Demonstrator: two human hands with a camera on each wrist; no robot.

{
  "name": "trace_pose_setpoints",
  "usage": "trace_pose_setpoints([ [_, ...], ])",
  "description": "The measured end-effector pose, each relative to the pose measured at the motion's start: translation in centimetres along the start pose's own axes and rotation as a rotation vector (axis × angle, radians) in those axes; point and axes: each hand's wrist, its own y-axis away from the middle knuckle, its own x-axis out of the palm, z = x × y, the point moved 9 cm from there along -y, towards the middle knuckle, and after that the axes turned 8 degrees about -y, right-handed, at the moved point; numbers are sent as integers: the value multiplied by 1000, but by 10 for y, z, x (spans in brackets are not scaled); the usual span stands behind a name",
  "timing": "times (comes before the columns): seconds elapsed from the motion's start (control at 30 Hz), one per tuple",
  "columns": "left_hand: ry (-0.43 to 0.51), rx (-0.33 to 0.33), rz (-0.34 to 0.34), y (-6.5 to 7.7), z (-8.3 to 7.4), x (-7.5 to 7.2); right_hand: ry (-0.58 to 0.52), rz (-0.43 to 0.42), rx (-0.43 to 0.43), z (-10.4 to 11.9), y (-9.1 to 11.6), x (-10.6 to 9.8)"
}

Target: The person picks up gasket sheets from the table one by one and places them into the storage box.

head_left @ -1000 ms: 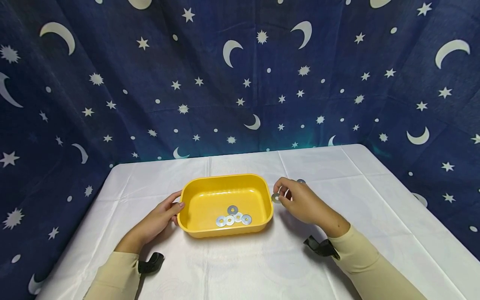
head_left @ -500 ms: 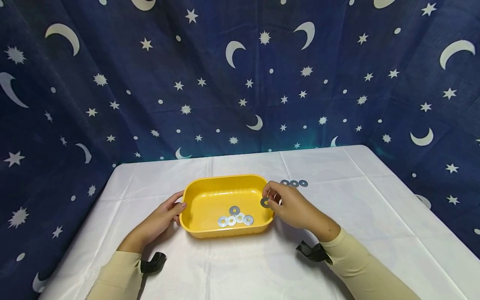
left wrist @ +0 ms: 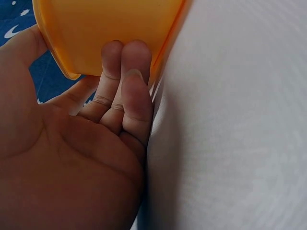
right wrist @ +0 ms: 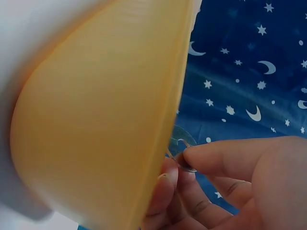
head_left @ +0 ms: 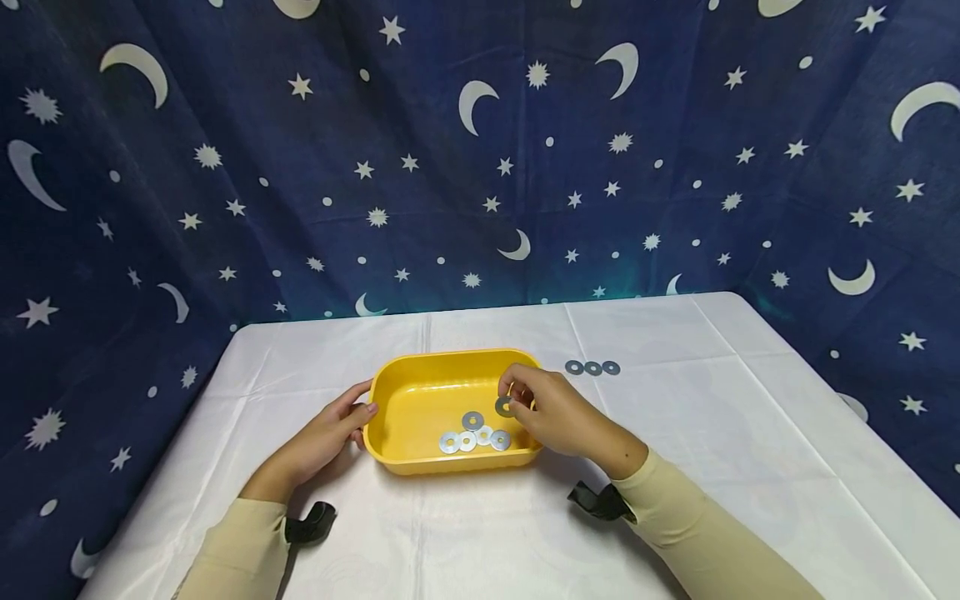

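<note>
My right hand (head_left: 551, 408) is above the right end of a yellow plastic tray (head_left: 405, 408), pinching a flat metal washer (head_left: 498, 409) between thumb and fingers. The right wrist view shows the same washer (right wrist: 190, 133) at the fingertips, beyond the tray's outer wall (right wrist: 100, 115). At the tray's left end, my left hand (head_left: 322, 437) grips the rim with the thumb on top. Its fingers (left wrist: 136, 55) press against the outside wall in the left wrist view. Several washers (head_left: 472, 420) lie in a cluster on the tray floor near the front wall.
Three more washers (head_left: 592, 368) lie in a row on the white tablecloth (head_left: 712, 417), behind and right of the tray. A blue curtain (head_left: 420, 167) with moons and stars stands behind the table. Black straps (head_left: 311, 523) hang at both wrists.
My right hand has moved left with the washer, from beside the tray's right end to over its inside. The row of washers has come into full view. The left hand keeps its grip.
</note>
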Motion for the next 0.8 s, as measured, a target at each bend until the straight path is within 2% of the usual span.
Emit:
trace_pose_setpoints([
  [0.47, 2, -3, -7, -2, 4, 0, -41, 57, -25, -4, -13, 25],
  [0.8, -13, -9, -8, -2, 3, -1, -138, 113, 23, -15, -15, 39],
])
